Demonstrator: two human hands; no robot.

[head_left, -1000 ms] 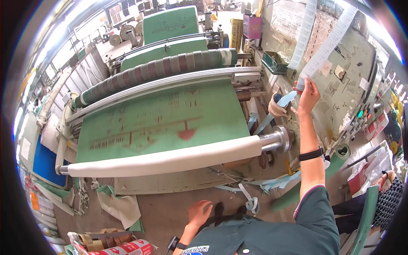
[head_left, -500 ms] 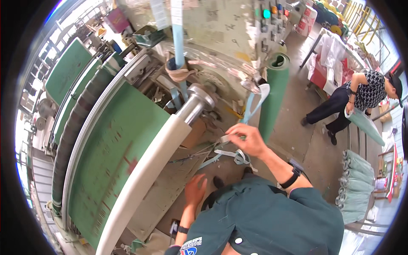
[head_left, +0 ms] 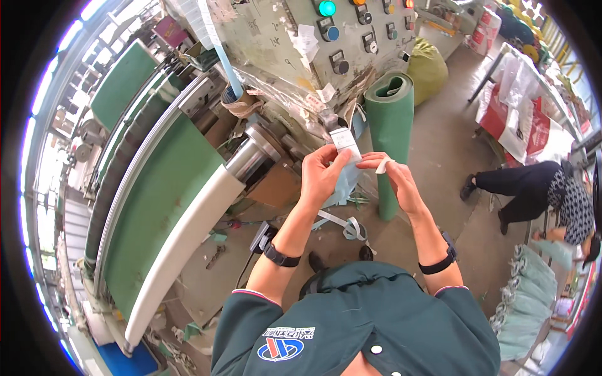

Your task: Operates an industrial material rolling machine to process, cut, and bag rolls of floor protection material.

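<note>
Left fingers (head_left: 343, 158) pinch a white strip (head_left: 342, 138) above frame centre; right fingers (head_left: 376, 157) meet its edge, grip unclear. Apparent step: two-handed strip handling; next move calls for steady hold.

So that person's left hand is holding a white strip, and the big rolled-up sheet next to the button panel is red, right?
Not quite: the rolled-up sheet next to the button panel is green, not red, as the head view shows. The left hand is indeed holding a white strip.
</note>
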